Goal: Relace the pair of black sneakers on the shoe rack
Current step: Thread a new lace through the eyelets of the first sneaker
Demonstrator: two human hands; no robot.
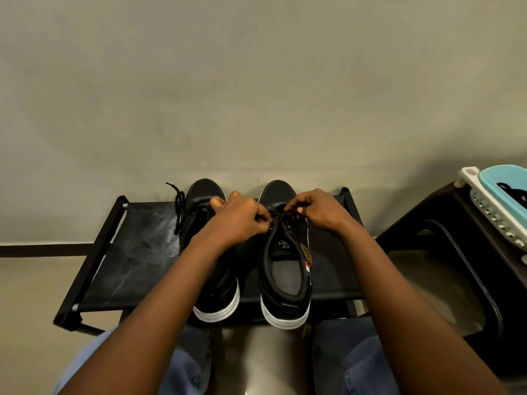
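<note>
1. 2 black sneakers sit side by side on the shoe rack (pixel 134 252), toes to the wall and heels to the person, so the laces are easy to reach
2. The left hand (pixel 238 219) and the right hand (pixel 320 212) both work on the right sneaker (pixel 285 283). The fingers of each hand are curled tight and pinch 1 end of its black lace (pixel 281 214)
3. The lace runs between the 2 sets of fingers, over the tongue. I think they pull it both ways to make it snug
4. The left sneaker (pixel 218 292) lies under the left wrist. Its loose lace (pixel 178 208) hangs on the outer side of the left fingers, so that shoe looks not done yet
5. A blue basket (pixel 496 189) sits well away from the right fingers
</note>
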